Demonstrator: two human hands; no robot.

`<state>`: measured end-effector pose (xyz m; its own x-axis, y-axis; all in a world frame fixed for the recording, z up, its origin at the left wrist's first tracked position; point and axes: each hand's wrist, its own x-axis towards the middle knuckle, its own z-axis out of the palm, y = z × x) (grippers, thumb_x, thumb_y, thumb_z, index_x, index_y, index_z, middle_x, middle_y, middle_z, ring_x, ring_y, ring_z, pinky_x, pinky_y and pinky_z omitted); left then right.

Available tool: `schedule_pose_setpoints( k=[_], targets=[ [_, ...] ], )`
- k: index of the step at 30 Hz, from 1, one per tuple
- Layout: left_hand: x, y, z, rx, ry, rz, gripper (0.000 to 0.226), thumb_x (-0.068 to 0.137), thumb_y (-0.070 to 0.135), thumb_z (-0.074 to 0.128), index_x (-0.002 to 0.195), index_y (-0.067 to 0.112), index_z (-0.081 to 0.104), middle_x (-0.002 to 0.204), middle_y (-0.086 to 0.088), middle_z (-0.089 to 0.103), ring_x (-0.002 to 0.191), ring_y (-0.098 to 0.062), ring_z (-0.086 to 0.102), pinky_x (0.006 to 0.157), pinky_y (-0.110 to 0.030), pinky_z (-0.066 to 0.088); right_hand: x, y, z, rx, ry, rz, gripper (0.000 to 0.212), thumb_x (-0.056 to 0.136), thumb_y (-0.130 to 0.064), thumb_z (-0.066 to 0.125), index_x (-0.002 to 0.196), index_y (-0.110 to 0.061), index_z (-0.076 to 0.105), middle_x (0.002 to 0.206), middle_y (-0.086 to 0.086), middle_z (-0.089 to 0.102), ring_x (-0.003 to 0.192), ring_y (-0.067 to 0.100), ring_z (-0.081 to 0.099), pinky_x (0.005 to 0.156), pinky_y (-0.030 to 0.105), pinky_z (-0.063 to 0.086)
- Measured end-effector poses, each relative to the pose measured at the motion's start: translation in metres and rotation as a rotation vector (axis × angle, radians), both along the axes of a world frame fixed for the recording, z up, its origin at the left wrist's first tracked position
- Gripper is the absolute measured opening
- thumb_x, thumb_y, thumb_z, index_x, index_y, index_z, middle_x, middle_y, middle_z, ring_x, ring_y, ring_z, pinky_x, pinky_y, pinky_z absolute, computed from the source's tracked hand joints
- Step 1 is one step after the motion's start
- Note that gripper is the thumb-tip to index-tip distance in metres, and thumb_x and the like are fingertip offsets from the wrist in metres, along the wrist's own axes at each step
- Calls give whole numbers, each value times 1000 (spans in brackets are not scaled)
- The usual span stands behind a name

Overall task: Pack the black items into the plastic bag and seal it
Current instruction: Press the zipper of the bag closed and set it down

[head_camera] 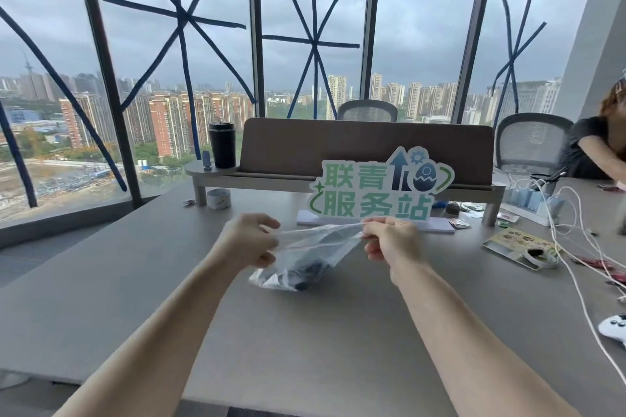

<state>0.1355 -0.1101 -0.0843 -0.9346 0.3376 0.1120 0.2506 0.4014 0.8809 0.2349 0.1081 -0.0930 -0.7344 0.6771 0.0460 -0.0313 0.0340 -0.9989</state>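
A clear plastic bag [318, 247] with a red zip line hangs a little above the grey table [305, 332], its bottom resting on the surface. Black items [306, 272] lie inside, at the bag's bottom. My left hand [249, 242] pinches the left end of the bag's top edge. My right hand [393, 242] pinches the right end. The top edge is stretched taut between them. I cannot tell whether the zip is closed.
A green and white sign [379, 188] stands just behind the bag. A black tumbler [222, 144] sits on a desk shelf [216, 170], a tape roll [218, 198] below it. White cables [569, 247], a white controller [614, 328] and a seated person [596, 149] are at right.
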Motion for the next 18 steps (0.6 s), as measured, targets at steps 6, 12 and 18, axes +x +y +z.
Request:
schedule_pose_setpoints(
  k=[6,12,18],
  targets=[
    [6,-1,87,470,-24,-81,11,77,-4,69,78,7,70,72,-10,66,58,-13,65,52,-16,54,14,-1,77,-54,260,49,12,83,0,66,80,-7,75,65,7,73,38,11,60,40,22,52],
    [8,1,59,396,16,-247,26,73,-1,73,95,14,73,90,-4,75,83,-12,69,70,-12,53,26,9,84,136,144,11,7,83,-10,71,78,-9,75,67,4,73,36,10,51,35,19,43],
    [13,11,33,272,164,-86,10,74,2,74,75,13,74,54,4,69,48,-10,60,47,-18,51,45,17,82,363,19,-60,23,70,-12,70,58,7,66,55,12,58,34,14,36,37,20,29]
  ],
)
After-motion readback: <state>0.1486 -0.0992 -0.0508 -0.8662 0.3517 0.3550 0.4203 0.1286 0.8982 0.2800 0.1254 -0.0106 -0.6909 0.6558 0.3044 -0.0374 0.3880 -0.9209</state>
